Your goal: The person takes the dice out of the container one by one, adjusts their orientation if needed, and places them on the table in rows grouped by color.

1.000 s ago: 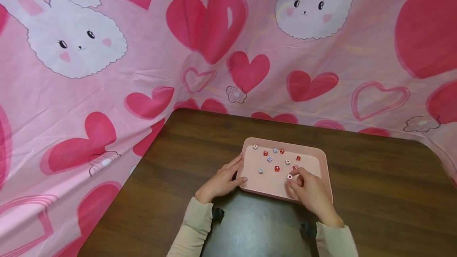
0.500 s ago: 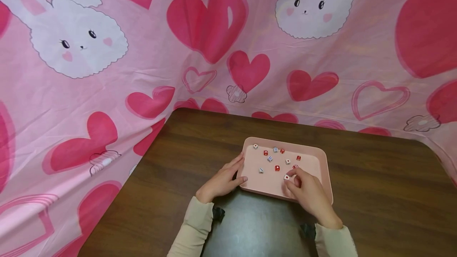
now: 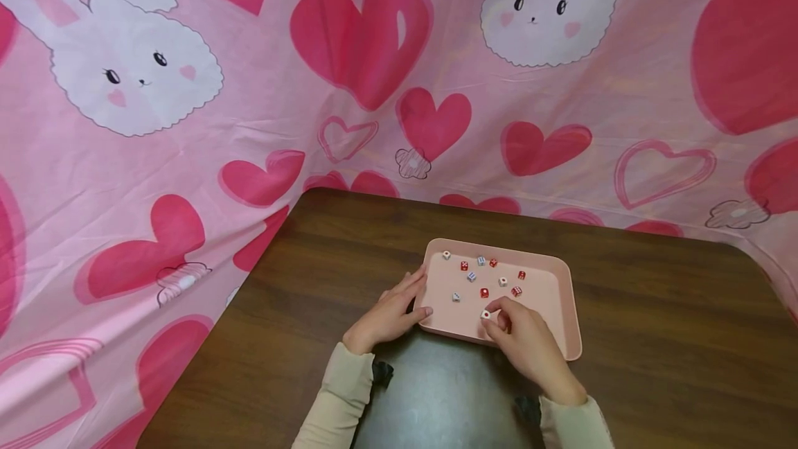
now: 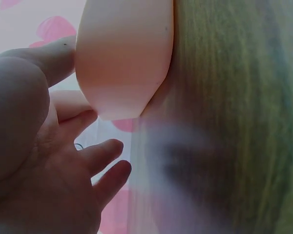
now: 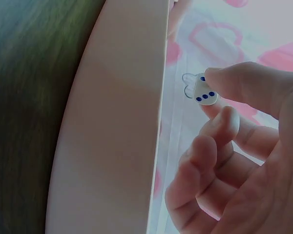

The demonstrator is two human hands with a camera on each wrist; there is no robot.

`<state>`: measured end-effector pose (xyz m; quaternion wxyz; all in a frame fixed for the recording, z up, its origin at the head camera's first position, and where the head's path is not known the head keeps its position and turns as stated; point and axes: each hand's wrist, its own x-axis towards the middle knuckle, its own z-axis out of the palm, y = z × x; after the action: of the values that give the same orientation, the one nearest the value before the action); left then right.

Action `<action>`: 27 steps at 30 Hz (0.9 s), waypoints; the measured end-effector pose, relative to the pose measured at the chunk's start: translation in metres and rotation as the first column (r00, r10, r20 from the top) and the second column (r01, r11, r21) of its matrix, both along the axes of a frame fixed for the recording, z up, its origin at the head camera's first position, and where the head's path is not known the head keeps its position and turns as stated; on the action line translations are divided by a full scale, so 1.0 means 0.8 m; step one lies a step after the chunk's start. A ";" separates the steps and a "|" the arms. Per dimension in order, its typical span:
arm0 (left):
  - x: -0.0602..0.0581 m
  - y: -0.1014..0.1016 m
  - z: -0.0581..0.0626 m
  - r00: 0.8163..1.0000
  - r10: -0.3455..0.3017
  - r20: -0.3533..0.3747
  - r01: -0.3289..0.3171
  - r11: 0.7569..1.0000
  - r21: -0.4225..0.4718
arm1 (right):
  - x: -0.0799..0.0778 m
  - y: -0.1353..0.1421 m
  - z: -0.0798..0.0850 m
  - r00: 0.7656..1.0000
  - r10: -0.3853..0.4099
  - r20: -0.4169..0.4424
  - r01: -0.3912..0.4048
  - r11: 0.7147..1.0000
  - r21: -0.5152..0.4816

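My right hand [image 3: 522, 335] pinches a white die [image 3: 485, 314] between thumb and fingertips, over the front part of a pink tray [image 3: 564, 283]. In the right wrist view blue pips show on that die [image 5: 205, 93], and the other fingers curl loosely below it. My left hand [image 3: 385, 314] rests against the tray's left side, thumb at the front left corner, fingers spread along the wall. The left wrist view has the thumb touching the tray wall [image 4: 124, 63] from outside. Inside the tray lie several red and white dice, among them a red die [image 3: 484, 293] and a white die [image 3: 456, 297].
The tray stands on a dark wooden table [image 3: 349, 248] near its front edge. Behind and to the left hangs a pink cloth [image 3: 262, 89] printed with hearts and rabbits. Further back in the tray are a red die [image 3: 521, 275] and a white die [image 3: 446, 255].
My right hand has moved left along the front of the tray with the white die, uncovering the red die at the right. The left hand and the other dice have stayed put.
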<state>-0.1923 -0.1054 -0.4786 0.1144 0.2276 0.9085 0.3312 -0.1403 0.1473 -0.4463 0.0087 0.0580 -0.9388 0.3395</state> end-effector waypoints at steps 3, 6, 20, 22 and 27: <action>0.000 0.001 0.000 1.000 0.007 -0.006 -0.007 1.000 0.000 | 0.001 -0.005 -0.002 1.000 0.010 -0.007 -0.010 1.000 0.002; 0.000 0.002 -0.001 1.000 0.011 -0.013 -0.011 1.000 -0.004 | 0.003 -0.010 -0.002 1.000 0.022 -0.017 -0.022 1.000 0.007; -0.001 0.002 -0.001 1.000 0.020 -0.012 -0.020 1.000 -0.015 | 0.013 -0.032 0.000 0.997 0.075 -0.024 -0.074 0.997 0.020; -0.001 0.002 -0.001 1.000 0.021 -0.012 -0.021 1.000 -0.017 | 0.014 -0.036 0.000 0.996 0.081 -0.024 -0.081 0.996 0.023; -0.002 0.001 -0.002 1.000 0.018 -0.021 -0.018 1.000 -0.017 | 0.019 -0.045 -0.004 0.995 0.099 -0.016 -0.098 0.995 0.036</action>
<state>-0.1938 -0.1043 -0.4799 0.1039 0.2219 0.9146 0.3218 -0.1252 0.1112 -0.4493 -0.0006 0.1074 -0.9405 0.3224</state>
